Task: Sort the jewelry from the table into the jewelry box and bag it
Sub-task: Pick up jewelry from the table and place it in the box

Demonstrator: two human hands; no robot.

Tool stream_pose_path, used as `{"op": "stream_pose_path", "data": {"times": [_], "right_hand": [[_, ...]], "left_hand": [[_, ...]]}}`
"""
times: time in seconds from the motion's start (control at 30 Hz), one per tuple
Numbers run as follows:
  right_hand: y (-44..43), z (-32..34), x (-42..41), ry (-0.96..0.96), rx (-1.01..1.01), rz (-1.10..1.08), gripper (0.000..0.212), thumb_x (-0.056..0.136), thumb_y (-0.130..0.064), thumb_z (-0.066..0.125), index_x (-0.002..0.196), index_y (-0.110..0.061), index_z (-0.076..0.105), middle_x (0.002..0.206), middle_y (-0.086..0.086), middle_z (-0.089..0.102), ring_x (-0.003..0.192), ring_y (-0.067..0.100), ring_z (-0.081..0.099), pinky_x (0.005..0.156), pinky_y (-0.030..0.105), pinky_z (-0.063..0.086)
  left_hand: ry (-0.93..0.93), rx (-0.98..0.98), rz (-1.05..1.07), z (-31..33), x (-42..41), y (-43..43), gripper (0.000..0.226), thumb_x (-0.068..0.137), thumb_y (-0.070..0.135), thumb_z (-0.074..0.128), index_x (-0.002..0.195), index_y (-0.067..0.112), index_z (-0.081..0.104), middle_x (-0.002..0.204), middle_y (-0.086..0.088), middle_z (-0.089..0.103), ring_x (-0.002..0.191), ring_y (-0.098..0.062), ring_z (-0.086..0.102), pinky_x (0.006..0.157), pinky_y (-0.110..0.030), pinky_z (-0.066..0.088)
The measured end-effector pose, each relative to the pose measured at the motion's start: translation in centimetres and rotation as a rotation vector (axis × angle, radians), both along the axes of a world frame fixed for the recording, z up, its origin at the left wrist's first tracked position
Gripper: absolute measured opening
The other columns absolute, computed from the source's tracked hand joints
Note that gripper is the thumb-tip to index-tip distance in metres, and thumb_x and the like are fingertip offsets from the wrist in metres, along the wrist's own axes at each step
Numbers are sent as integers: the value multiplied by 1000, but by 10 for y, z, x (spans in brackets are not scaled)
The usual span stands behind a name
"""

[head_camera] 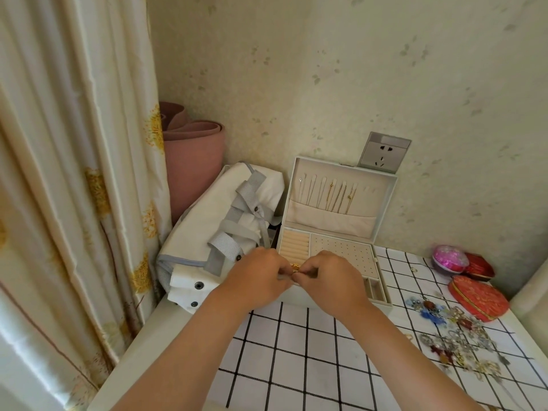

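Note:
The white jewelry box (382,203) stands open against the wall, gold chains hanging in its lid and ring rolls in its front left tray. My left hand (261,277) and my right hand (329,277) meet over the box's front left corner, both pinching a small gold piece of jewelry (295,266) between the fingertips. A white bag with grey straps (219,232) lies to the left of the box. Several brooches and pendants (456,336) lie scattered on the checked cloth (296,351) at the right.
A red heart-shaped case (479,298), a smaller red box (479,266) and a pink round case (449,258) sit at the far right. A rolled pink mat (192,161) and a curtain (74,173) stand at the left. A wall socket (384,152) is behind the box.

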State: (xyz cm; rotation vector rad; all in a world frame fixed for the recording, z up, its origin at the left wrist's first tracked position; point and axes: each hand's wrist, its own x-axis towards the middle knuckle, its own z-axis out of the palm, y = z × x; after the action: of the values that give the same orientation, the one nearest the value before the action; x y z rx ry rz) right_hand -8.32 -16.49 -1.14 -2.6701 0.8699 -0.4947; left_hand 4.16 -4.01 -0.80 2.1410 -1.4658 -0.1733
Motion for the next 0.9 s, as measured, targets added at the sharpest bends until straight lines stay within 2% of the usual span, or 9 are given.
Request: {"op": "stream_pose_path", "data": {"times": [0.1,0.2,0.27,0.4,0.5,0.67,0.83,0.9], "right_hand": [[-1,0,3,-7,148,-28,14,82,-50,73,81,-35,75,79,-18,66,75,1,61,65,25,51],[-1,-4,4,-136,336,-56,13,78,-47,77,74,-36,76,70,-18,69,68,1,63,65,30,55],[0,-7,5,-166,368,-63,9,79,-45,78,74,-37,77,70,-21,70,68,0,64,68,33,57],[2,-6,3,-103,275,-29,8,83,-46,74,81,-40,79,73,-18,69,71,1,64,69,35,57],[4,-3,4,-66,173,-33,8,84,-46,73,84,-39,77,73,-17,62,74,3,61,66,31,54],[5,-8,2,-98,85,42,6,87,-37,72,89,-42,76,91,-17,61,80,2,59,66,24,47],[-1,-8,-2,-90,32,79,10,89,-35,65,88,-39,74,90,-17,59,79,2,58,67,24,50],[-7,-6,1,-129,26,90,12,91,-30,66,96,-38,73,94,-18,59,79,0,57,68,22,48]], "left_hand": [[17,-21,7,1,1,1,22,91,33,63,110,27,72,102,9,65,97,-6,52,85,-32,50],[18,-15,17,-1,2,1,25,91,36,64,114,28,69,106,8,63,103,-9,51,89,-34,49],[14,-15,25,-2,2,1,27,91,37,64,116,28,67,108,9,62,106,-10,51,90,-34,49],[-2,-12,20,-2,1,1,24,91,36,63,113,29,69,108,8,63,106,-11,51,89,-35,49],[-10,3,10,-1,1,0,21,90,34,62,109,32,72,102,9,64,102,-11,52,85,-37,51],[-23,26,-8,-3,1,-1,20,90,34,60,105,33,74,95,7,62,99,-13,51,81,-36,51],[-25,54,-16,-3,1,-2,26,91,36,60,114,36,71,100,4,57,102,-15,46,85,-37,49],[-30,58,-14,-2,1,-2,27,92,35,60,117,34,69,104,3,55,104,-15,45,88,-37,48]]}}
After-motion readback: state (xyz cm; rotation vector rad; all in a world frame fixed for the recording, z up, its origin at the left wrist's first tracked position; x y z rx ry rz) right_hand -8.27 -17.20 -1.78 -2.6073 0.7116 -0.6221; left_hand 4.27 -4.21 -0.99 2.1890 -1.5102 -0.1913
